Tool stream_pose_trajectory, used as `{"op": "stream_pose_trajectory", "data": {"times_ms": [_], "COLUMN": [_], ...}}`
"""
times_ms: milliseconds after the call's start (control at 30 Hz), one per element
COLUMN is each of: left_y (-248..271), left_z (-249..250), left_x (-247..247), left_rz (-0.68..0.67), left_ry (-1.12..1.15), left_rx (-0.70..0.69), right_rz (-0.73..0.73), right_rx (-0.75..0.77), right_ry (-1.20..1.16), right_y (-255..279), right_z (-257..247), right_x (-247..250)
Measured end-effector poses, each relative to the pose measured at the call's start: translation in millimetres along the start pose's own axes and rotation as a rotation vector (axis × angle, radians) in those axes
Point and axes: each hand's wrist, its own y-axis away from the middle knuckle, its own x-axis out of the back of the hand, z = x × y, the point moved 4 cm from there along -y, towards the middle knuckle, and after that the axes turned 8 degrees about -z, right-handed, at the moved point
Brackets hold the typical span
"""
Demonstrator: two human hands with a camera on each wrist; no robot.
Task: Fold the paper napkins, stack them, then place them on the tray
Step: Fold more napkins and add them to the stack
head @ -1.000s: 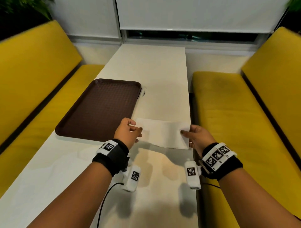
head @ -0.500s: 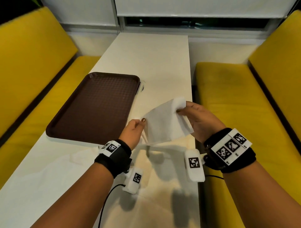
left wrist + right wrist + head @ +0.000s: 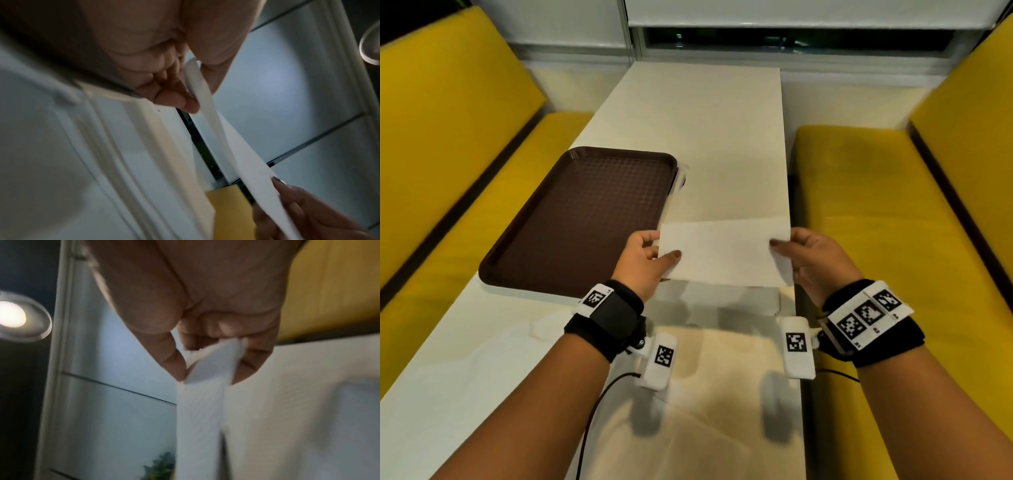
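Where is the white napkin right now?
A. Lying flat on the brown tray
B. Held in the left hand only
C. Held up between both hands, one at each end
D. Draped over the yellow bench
C: the left hand pinches one end of the napkin and the right hand the other, holding it above the table, while the brown tray beside it holds nothing.

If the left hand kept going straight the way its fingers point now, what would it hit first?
Probably nothing new: the left hand already pinches the napkin, fingers pointing up and right across the table. Beyond lies bare tabletop; the tray sits off to its left. Depth is uncertain.
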Motion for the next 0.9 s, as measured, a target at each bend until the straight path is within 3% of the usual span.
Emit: {"op": "stream_pose_trajectory", "data": {"times_ms": [233,533,633,733,900], "left_y": [-7,-3,-2,0,-3], "left_z": [-11,-20,-21,-18,-26], "left_x": [8,1,0,-4,-13], "left_rz": [0.099,0.079,0.087,0.073,-0.061], "left_ry": [-0.531,-0.803,-0.893,-1.017,-1.122], "left_rx": [-0.093,-0.046,-0.08,-0.143,-0.082], "right_rz": [0.2,0.264,0.276,0.185,-0.007], "right_rx": [-0.088,-0.105,-0.015,0.058,-0.046], "right_ry": [0.405,0.661,0.847,1.099,1.302], "right_y": [-11,-11,-5,0,3], "right_z": [45,53,41,30,38], "right_x": [10,8,2,-10,-26]}}
